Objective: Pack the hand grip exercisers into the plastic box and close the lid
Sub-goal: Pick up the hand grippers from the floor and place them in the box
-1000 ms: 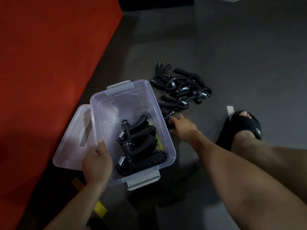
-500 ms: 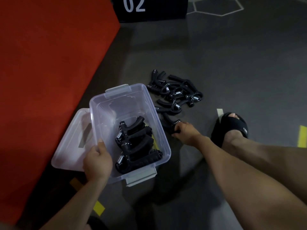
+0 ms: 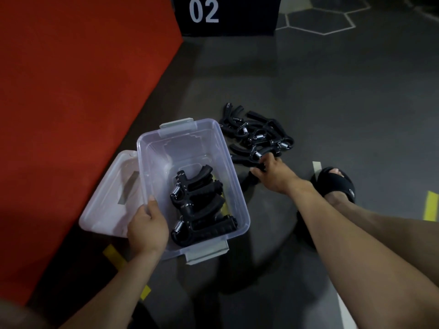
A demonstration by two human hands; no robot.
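Item: clear plastic box (image 3: pixel 222 148), open, standing on the dark floor (image 3: pixel 332 96) beside the red mat (image 3: pixel 71 91). Contents: a few black hand grip exercisers (image 3: pixel 202 207), stacked toward the near end; the far end is bare.

Item: lid (image 3: pixel 111 193), off, lying just left of the box and partly under it.

Item: loose pile of exercisers (image 3: pixel 259 134), on the floor just right of the box's far corner. Most of the stock is not yet packed.

Step in hand, as judged: picking up the next exerciser (image 3: pixel 249 178) from the near edge of the pile. Take it by one handle, not by the spring. Lift it free of its neighbours before you swing it over, since the handles look interlocked and may drag others along. Lay it flat, in line with those already stacked, so that the lid can seat later.

Left hand (image 3: pixel 147 227): thumb over the near left rim, fingers curled on the outside wall, clamped on the box to steady it.

Right hand (image 3: pixel 273 173): arm stretched forward and low, fingers curled round the black exerciser at floor level. The grip appears closed on it, though the fingertips are hidden.

Also present: a foot in a black slide sandal (image 3: pixel 337 184), near the right wrist.
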